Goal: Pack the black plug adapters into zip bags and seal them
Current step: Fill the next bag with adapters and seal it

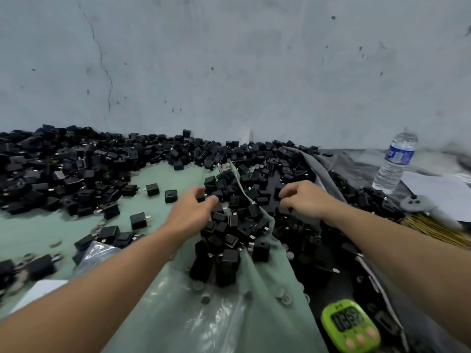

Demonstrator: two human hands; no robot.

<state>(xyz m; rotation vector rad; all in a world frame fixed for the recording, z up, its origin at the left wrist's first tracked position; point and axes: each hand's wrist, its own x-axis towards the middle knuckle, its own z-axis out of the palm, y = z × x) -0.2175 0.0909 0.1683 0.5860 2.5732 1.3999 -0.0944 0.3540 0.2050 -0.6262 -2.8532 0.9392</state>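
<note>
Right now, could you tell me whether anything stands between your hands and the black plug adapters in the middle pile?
Nothing visible does. The left hand curls its fingers round one of the black plug adapters heaped on the green sheet, and the right hand reaches the same heap, its grip unclear.

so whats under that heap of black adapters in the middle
A pale green sheet shows round the heap of adapters, with clear plastic film and small grey discs near its front edge. Whatever lies directly beneath the heap is covered.
</note>
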